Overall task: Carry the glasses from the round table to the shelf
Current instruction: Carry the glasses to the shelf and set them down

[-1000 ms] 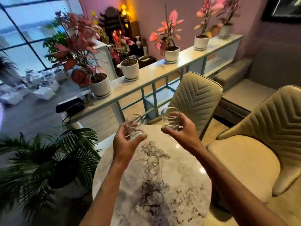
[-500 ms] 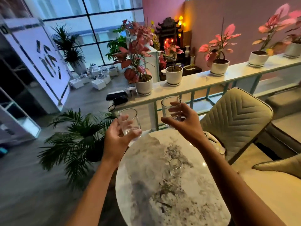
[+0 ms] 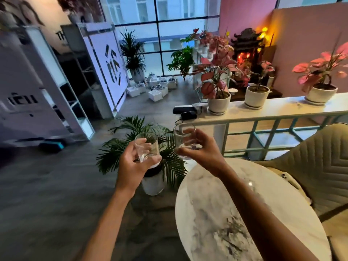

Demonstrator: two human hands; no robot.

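My left hand (image 3: 132,163) grips a clear glass (image 3: 147,146) upright at chest height, left of the round marble table (image 3: 211,208). My right hand (image 3: 202,149) holds a second clear glass (image 3: 183,141) just beyond the table's far edge. Both glasses hang over the floor and a potted palm. My right forearm crosses the tabletop and hides part of it. A white open shelf unit (image 3: 75,102) stands at the far left by a dark doorway.
A potted palm (image 3: 152,147) in a white pot stands on the floor right under my hands. A long white console (image 3: 273,110) with pink plants in white pots runs on the right. A beige padded chair (image 3: 320,166) sits beside the table. White boxes lie near the window.
My view has swung left, so the table has slid to the lower right and the shelf unit has come into view. Both hands keep their glasses and now hover past the table's edge.
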